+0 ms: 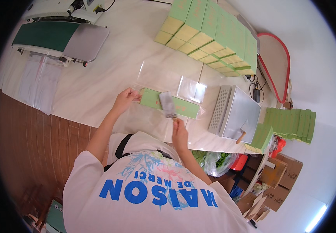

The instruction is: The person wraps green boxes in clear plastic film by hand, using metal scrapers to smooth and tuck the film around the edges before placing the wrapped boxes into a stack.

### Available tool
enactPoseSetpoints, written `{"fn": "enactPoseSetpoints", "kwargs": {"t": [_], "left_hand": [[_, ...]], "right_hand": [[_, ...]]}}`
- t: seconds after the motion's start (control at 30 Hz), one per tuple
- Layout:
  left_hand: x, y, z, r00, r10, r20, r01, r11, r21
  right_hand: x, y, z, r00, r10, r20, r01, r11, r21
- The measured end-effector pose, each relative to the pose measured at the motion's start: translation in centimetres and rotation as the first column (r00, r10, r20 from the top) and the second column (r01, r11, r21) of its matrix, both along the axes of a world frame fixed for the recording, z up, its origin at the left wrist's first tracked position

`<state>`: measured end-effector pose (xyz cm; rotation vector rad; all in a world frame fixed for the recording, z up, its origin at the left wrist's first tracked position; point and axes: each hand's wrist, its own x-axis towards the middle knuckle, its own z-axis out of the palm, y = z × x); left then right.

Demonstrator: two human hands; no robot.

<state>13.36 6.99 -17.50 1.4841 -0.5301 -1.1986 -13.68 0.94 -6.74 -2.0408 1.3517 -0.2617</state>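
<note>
A long, flat light-green box with orange print lies on the marble-look table, with clear plastic film about it and loose film standing out at its right end. My left hand is at the box's left end, its fingertips pinching what looks like the clear film there. In my right hand is the handle of a metal scraper. The wide, flat blade lies across the middle of the box and hides part of the print. More clear film is on the table just behind the box.
Stacked green boxes stand at the back. To the right is a metal-topped hot plate with a wooden-handled trowel on it. A machine with a green belt occupies the upper left, near plastic sleeves. Cardboard boxes sit lower right.
</note>
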Motion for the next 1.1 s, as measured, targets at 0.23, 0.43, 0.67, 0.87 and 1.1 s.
{"fn": "enactPoseSetpoints", "kwargs": {"t": [0.23, 0.43, 0.67, 0.87, 1.1], "left_hand": [[0.2, 0.2, 0.4, 0.987, -0.032, -0.157, 0.026, 0.999, -0.045], [0.9, 0.8, 0.8, 0.978, -0.089, -0.189, 0.086, 0.996, -0.024], [0.3, 1.6, 0.2, 0.958, 0.021, -0.286, -0.023, 1.0, -0.004], [2.1, 8.1, -9.9, 0.942, 0.312, -0.122, -0.307, 0.95, 0.059], [-1.9, 26.8, -16.3, 0.98, 0.035, -0.198, 0.102, 0.761, 0.64]], "right_hand": [[5.7, 2.4, -1.1, 0.997, 0.071, -0.02, -0.072, 0.992, -0.104], [10.7, 2.7, -2.4, 0.986, 0.158, 0.053, -0.146, 0.973, -0.176], [11.1, 1.4, -1.3, 0.968, 0.206, 0.141, -0.197, 0.978, -0.072], [3.0, -3.3, 0.9, 0.97, -0.134, 0.203, 0.167, 0.974, -0.152], [-12.4, -8.9, -1.5, 0.677, -0.671, 0.303, 0.734, 0.648, -0.205]]}}
